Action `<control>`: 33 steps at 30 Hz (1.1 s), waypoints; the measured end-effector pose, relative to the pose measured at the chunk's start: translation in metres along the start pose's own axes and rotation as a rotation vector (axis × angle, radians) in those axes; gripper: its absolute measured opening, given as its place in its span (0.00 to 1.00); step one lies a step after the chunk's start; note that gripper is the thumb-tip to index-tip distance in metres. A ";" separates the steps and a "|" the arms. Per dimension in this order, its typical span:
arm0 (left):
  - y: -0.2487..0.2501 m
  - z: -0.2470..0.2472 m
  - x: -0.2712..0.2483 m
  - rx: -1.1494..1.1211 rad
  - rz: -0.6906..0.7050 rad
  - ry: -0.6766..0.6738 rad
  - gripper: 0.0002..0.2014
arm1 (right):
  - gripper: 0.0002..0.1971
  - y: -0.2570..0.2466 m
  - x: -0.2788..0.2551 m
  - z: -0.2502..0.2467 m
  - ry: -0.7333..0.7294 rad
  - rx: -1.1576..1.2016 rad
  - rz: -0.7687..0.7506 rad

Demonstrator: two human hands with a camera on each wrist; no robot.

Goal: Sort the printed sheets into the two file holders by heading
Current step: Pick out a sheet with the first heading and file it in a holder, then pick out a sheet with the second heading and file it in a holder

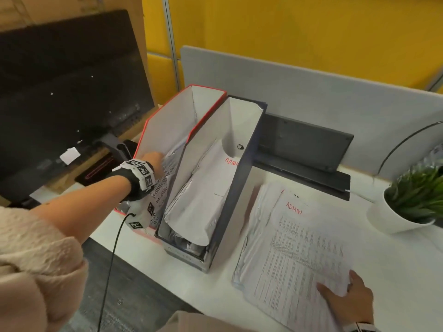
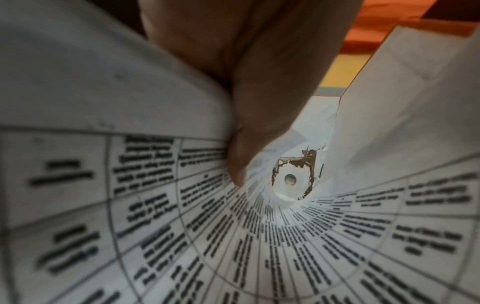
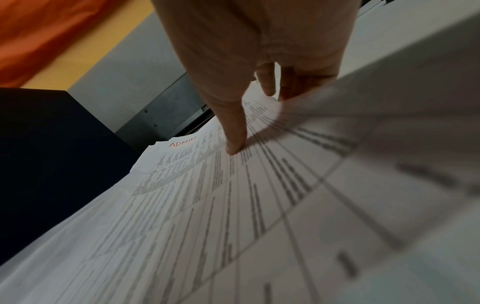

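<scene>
A red file holder (image 1: 167,116) and a blue file holder (image 1: 242,188) stand side by side on the white desk (image 1: 395,271). The blue one holds curled sheets (image 1: 215,183) headed ADMIN. My left hand (image 1: 153,160) reaches into the red holder and grips a printed sheet (image 1: 165,185), which curls round the thumb (image 2: 259,102) in the left wrist view. My right hand (image 1: 350,303) is at the near corner of a paper stack (image 1: 299,248) whose top sheet (image 3: 207,205) is headed ADMIN. The thumb (image 3: 233,133) presses on it, and the fingers sit at its lifted right edge.
A dark monitor (image 1: 67,92) stands at the left behind the red holder. A flat dark grey device (image 1: 304,144) lies behind the stack against a grey partition (image 1: 311,92). A plant in a white pot (image 1: 407,204) is at the right. A cable (image 1: 112,259) hangs from my left wrist.
</scene>
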State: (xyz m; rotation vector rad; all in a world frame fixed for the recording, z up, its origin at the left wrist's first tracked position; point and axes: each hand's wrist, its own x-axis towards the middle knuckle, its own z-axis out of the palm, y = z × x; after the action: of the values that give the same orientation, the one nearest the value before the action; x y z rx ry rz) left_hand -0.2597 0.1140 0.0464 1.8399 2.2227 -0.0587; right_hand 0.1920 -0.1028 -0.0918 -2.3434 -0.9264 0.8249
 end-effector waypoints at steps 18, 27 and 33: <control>0.121 -0.074 -0.092 -0.756 0.505 0.544 0.06 | 0.49 -0.007 -0.013 -0.001 -0.034 0.007 -0.011; 0.215 0.044 -0.143 -0.722 0.565 0.213 0.07 | 0.50 -0.010 -0.017 -0.002 -0.070 0.004 -0.026; 0.202 0.135 -0.116 -0.268 0.252 -0.235 0.18 | 0.50 -0.012 -0.017 -0.004 -0.117 -0.055 -0.027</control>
State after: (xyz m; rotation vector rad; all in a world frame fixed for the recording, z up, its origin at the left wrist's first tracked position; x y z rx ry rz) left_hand -0.0214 0.0174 -0.0324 1.8406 1.7379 0.0631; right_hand 0.1796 -0.1080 -0.0754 -2.3439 -1.0391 0.9452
